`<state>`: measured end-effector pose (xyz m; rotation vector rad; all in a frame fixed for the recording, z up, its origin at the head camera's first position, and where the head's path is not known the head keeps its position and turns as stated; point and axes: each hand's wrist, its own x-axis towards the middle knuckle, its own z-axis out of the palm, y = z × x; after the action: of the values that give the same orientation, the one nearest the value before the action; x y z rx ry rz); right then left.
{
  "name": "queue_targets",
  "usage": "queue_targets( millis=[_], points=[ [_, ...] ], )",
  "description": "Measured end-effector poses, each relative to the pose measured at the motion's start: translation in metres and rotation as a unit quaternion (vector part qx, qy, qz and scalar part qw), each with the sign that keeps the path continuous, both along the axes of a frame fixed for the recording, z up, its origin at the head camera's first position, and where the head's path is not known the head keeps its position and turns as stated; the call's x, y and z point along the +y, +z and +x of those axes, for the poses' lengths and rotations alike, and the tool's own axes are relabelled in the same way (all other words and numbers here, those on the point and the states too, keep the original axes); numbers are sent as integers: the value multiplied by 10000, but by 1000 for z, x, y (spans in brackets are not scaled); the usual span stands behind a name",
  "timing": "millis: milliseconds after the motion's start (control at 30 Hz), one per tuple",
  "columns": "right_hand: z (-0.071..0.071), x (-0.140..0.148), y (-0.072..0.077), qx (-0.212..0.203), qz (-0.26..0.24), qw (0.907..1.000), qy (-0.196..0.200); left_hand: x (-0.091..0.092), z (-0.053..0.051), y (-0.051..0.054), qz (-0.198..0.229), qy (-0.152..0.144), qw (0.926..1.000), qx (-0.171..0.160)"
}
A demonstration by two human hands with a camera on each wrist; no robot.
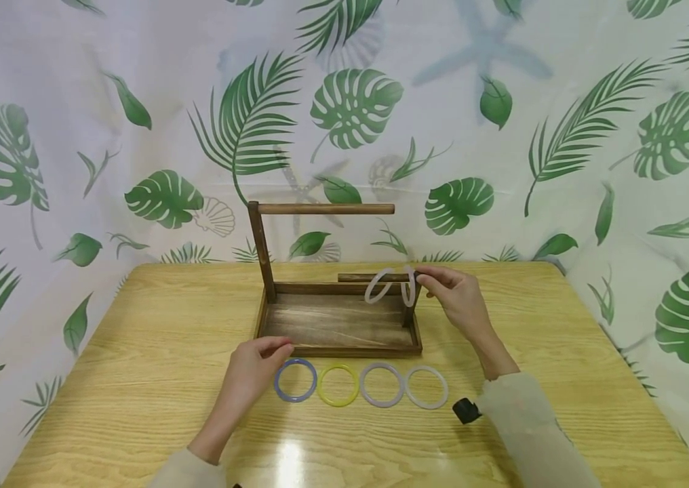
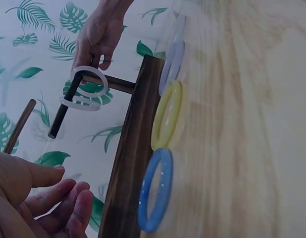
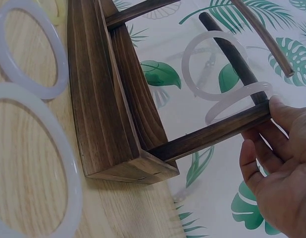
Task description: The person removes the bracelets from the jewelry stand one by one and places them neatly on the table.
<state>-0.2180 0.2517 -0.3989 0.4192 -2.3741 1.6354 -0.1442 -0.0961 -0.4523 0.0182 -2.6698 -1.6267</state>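
Observation:
A dark wooden stand has a tray base, a tall left post with an upper rod, and a short right post with a lower rod. Two pale translucent rings hang round the lower rod, one of them close against the post. At that post's top end, my right hand pinches the corner between thumb and fingers. My left hand hovers by the tray's front left edge, its fingers loosely bent around nothing. Nearest to it lies a blue ring.
Along the tray's front, to the right of the blue ring, lie a yellow ring, a pale lilac ring and a whitish ring. The wooden table ends at a leaf-patterned cloth behind the stand.

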Motion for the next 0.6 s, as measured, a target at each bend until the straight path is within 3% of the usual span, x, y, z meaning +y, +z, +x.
queue_targets(
  millis=[300,600],
  points=[
    [0,0,0,3,-43,10000,54,19,-10,17,123,-193,9990,377],
    [1,0,0,31,-25,10000,50,41,-20,25,140,-295,9975,623]
  ],
)
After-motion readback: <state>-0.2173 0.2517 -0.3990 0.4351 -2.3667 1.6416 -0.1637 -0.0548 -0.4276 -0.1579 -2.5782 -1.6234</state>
